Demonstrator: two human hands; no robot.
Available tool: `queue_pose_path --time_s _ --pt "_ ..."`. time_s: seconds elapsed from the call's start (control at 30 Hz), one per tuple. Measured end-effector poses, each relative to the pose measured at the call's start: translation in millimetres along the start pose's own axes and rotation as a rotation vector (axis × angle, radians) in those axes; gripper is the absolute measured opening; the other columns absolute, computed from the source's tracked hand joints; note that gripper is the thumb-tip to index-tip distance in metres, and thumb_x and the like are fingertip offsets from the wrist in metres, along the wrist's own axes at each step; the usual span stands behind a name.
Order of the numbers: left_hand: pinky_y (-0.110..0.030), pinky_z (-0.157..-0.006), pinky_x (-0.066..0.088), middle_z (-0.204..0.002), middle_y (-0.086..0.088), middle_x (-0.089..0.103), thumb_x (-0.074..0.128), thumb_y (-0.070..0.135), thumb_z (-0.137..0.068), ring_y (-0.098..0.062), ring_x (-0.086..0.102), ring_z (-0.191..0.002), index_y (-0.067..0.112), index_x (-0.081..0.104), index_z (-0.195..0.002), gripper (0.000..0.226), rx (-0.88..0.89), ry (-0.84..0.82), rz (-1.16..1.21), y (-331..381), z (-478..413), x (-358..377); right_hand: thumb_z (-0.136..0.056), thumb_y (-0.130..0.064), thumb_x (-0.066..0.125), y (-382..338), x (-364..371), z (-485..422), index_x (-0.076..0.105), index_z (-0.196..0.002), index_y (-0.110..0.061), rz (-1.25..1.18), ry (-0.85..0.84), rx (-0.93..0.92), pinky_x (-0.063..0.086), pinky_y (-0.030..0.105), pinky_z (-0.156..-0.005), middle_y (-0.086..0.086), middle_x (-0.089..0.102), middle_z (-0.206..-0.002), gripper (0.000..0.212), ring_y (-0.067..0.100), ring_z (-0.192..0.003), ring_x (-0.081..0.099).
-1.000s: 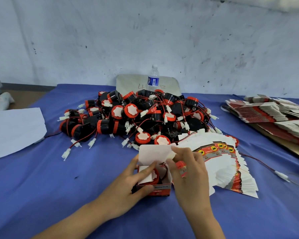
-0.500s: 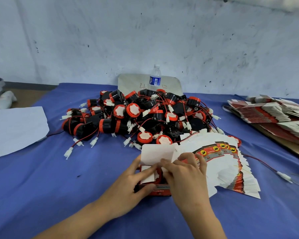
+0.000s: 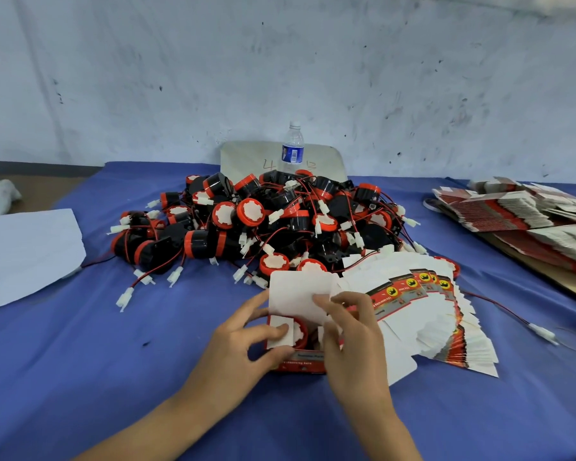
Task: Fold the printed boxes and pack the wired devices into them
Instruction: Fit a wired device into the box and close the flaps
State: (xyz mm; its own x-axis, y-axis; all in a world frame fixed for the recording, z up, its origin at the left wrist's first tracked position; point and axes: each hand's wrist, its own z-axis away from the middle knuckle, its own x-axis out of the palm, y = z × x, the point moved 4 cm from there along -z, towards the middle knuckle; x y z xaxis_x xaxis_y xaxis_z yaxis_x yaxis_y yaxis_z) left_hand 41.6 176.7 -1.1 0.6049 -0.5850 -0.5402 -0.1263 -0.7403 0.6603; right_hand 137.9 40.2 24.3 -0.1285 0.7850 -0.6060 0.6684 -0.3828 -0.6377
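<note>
- Our left hand has its grip on the box: thumb curled against the printed front wall, forefinger pressing the left side flap down over the device inside.
- Our right hand closes its grip on the box's right side; its fingertips rest on the lid, which stands upright, white inside facing us.
- The box sits on the table right between both hands, opening upward.
- The lid lies just beyond the fingers, hinged along the far edge, so its long axis runs left to right. We judge the closing fold must come toward us, over the side flaps. The right hand is nearer for that.
- Just right of the box, a fan of flat boxes touches our right hand.
- Beyond, the pile of devices waits, wires and white plugs tangled.
- A bottle stands behind the pile; more flat boxes are stacked far right.
</note>
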Motion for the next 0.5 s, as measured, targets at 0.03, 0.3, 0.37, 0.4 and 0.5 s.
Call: queue_pose_path --time_s 0.03,0.3,0.37,0.4,0.5 --pt "-0.002 -0.095 0.036 -0.141 0.025 0.040 0.066 0.047 -0.076 0.014 0.046 -0.119 0.025 0.078 -0.091 0.029 -0.001 0.004 0.000 -0.6 0.6 0.0 -0.088 0.000 0.064 0.8 -0.8 3.8 0.065 -0.119 -0.020 -0.030 0.105 0.019 0.042 0.003 -0.071 -0.007 0.045 -0.120 0.037 0.001 -0.093 0.052" --pt "-0.002 -0.096 0.034 -0.142 0.025 0.038 0.063 0.048 -0.078 0.014 0.044 -0.121 0.025 0.077 -0.097 0.033 -0.003 -0.027 -0.015 0.8 -1.5 -0.6 -0.076 -0.007 0.079 -2.2 6.4 13.4 0.068 -0.089 -0.014 0.089 0.192 -0.078 0.055 0.032 -0.063 -0.003 0.065 -0.093 0.018 0.020 -0.080 0.061" --pt "-0.002 -0.097 0.035 -0.142 0.026 0.038 0.062 0.048 -0.079 0.015 0.044 -0.121 0.026 0.077 -0.097 0.033 0.004 -0.026 -0.008 1.8 -1.0 -1.5 -0.077 -0.020 0.080 -1.4 7.8 11.6 0.072 -0.083 -0.012 0.062 0.107 -0.079 0.053 0.028 -0.068 -0.004 0.064 -0.092 0.012 0.020 -0.086 0.059" --pt "-0.003 -0.097 0.035 -0.142 0.025 0.039 0.062 0.048 -0.079 0.013 0.045 -0.121 0.025 0.077 -0.096 0.033 0.010 -0.019 -0.003 1.8 -0.9 -1.6 -0.079 -0.035 0.074 -0.8 8.5 9.0 0.074 -0.084 -0.013 0.039 0.028 -0.047 0.049 0.023 -0.074 -0.008 0.063 -0.094 0.022 0.017 -0.092 0.056" --pt "-0.013 -0.098 0.042 -0.139 0.019 0.047 0.066 0.047 -0.077 0.008 0.050 -0.120 0.024 0.078 -0.090 0.029 -0.010 0.021 0.038 1.1 -1.0 -1.9 -0.083 -0.048 0.061 9.9 10.8 4.1 0.077 -0.084 -0.013 -0.069 -0.111 0.054 0.040 0.011 -0.081 -0.018 0.051 -0.109 0.038 0.008 -0.107 0.048"
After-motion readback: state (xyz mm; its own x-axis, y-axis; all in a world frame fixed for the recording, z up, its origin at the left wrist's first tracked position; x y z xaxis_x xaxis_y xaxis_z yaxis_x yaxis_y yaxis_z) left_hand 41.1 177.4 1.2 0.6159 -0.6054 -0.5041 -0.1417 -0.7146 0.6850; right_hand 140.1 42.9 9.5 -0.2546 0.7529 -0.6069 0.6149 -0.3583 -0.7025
